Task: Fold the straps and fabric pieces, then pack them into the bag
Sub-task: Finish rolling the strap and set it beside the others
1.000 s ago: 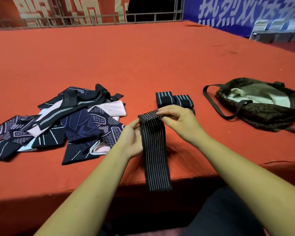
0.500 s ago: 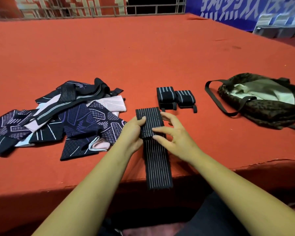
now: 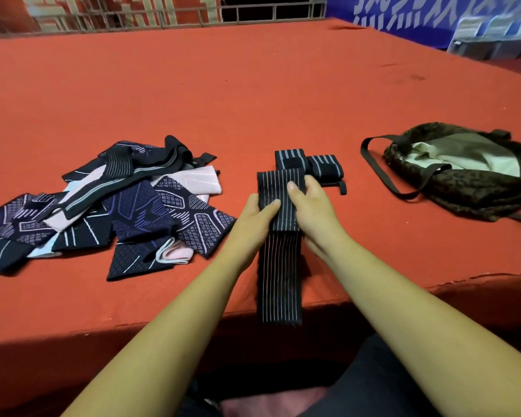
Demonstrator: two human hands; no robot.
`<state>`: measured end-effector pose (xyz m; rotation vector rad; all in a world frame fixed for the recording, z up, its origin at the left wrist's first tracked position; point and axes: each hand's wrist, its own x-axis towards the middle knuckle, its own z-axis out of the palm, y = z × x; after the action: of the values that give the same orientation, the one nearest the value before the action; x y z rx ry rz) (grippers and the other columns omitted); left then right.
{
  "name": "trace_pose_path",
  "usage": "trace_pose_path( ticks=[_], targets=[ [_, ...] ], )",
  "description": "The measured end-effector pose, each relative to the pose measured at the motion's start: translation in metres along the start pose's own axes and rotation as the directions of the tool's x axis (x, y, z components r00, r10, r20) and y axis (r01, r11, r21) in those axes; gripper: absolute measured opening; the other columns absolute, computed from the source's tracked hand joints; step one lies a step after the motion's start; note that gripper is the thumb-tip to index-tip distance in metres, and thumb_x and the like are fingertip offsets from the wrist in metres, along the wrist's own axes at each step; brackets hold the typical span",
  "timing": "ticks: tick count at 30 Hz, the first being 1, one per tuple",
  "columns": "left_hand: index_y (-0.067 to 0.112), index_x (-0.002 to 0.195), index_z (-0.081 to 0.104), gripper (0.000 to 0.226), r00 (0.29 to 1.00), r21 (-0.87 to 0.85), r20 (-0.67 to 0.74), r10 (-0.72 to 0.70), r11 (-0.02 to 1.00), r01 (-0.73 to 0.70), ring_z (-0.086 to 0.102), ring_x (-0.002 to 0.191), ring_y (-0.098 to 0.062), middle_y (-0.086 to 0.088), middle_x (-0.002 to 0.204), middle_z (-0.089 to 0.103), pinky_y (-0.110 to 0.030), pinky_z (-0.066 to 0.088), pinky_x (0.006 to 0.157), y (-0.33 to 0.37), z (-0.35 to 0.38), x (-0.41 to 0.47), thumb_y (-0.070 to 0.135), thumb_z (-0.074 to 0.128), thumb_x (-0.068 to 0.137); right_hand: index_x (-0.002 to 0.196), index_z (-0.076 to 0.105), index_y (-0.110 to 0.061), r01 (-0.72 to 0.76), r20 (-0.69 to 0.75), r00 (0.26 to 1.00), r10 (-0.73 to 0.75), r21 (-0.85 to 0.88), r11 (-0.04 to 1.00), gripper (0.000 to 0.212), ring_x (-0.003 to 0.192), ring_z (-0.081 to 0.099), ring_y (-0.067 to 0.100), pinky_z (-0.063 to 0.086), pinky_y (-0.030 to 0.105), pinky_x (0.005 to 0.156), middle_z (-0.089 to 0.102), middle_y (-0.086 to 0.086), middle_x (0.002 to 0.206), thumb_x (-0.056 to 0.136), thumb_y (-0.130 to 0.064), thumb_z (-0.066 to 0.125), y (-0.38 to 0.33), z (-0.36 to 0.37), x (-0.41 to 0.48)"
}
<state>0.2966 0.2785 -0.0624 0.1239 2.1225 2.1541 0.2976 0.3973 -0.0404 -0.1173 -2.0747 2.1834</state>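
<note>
Bench (image 3: 253,94): broad, covered in red cloth, with every item below laid on it.

Pile of fabric pieces (image 3: 118,206): placed on the left part of the bench. Dark navy and black pieces with pale line patterns are overlapped loosely with pink ones, and a black banded strap is draped across the top.

Bag (image 3: 469,191): set on the right part of the bench, well apart from the pile. The dark patterned shell is laid open so that a pale lining is exposed; a black carrying loop is spread out toward the left.

Striped strap (image 3: 278,284): black with thin pale lengthwise lines, positioned between pile and bag near the front edge. The upper end is doubled over and held up; the lower end is draped over the bench edge.

Left hand (image 3: 253,218): the strap's left edge is gripped, thumb on top, fingers curled beneath.

Right hand (image 3: 310,206): the strap's right edge is gripped likewise, thumb pressed on the striped face.

Two folded straps (image 3: 324,167): compact striped bundles, laid side by side just beyond the held strap.
</note>
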Motion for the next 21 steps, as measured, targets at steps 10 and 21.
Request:
trace_pose_path(
  ticks=[10, 21],
  targets=[
    [0.009, 0.105, 0.067, 0.027, 0.983, -0.102, 0.111, -0.145, 0.982, 0.157, 0.065, 0.076, -0.017, -0.008, 0.092, 0.071, -0.026, 0.050, 0.063, -0.007, -0.008, -0.005, 0.033, 0.056, 0.099, 0.115, 0.064, -0.010, 0.094, 0.129, 0.986, -0.108, 0.112, 0.989, 0.021, 0.105, 0.065, 0.018, 0.049, 0.041, 0.100, 0.070, 0.004, 0.108, 0.096, -0.018, 0.061, -0.021, -0.017, 0.000],
    [0.000, 0.111, 0.063, 0.047, 0.957, -0.592, 0.091, -0.275, 0.758, 0.274, 0.070, 0.084, -0.025, -0.018, 0.098, 0.071, -0.032, 0.058, 0.076, 0.007, -0.018, 0.004, 0.040, 0.039, 0.103, 0.105, 0.071, -0.014, 0.090, 0.326, 0.945, -0.039, -0.143, 0.986, 0.015, 0.091, 0.069, 0.012, 0.053, 0.027, 0.082, 0.072, 0.002, 0.104, 0.093, -0.008, 0.063, 0.023, -0.039, -0.026]
  ],
)
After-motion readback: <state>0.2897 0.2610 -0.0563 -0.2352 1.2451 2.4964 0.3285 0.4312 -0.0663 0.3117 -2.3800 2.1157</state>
